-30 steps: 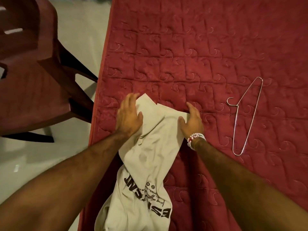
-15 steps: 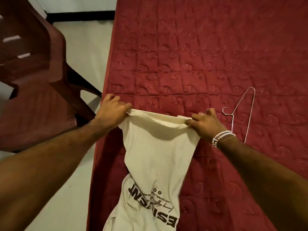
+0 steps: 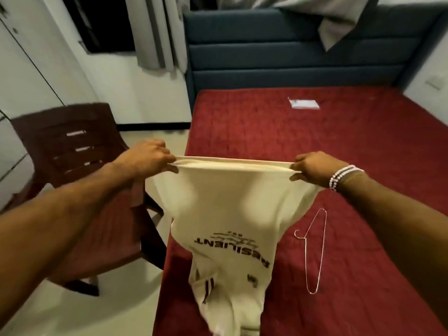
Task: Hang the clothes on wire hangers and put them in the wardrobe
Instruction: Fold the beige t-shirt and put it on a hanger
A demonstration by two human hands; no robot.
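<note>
Head view: the left hand (image 3: 145,160) and right hand (image 3: 315,169) each pinch the hem of the shirt (image 3: 230,214), stretched above the bed (image 3: 363,146). Next, I judge: fetch the hanger (image 3: 315,251) at five o'clock.

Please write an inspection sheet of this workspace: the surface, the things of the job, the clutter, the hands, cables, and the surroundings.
Surface: red quilted mattress, bare of bedding.
Job's things: cream T-shirt held up stretched by its hem, print upside down, lower part hanging down to the mattress edge; wire hanger lying flat on the mattress, right of the shirt, untouched.
Clutter: small white packet near the far end of the mattress.
Hands: left hand and right hand each grip one end of the hem; beaded bracelets on the right wrist.
Cables: nothing seen.
Surroundings: brown plastic chair left of the bed, blue headboard, grey curtain.
</note>
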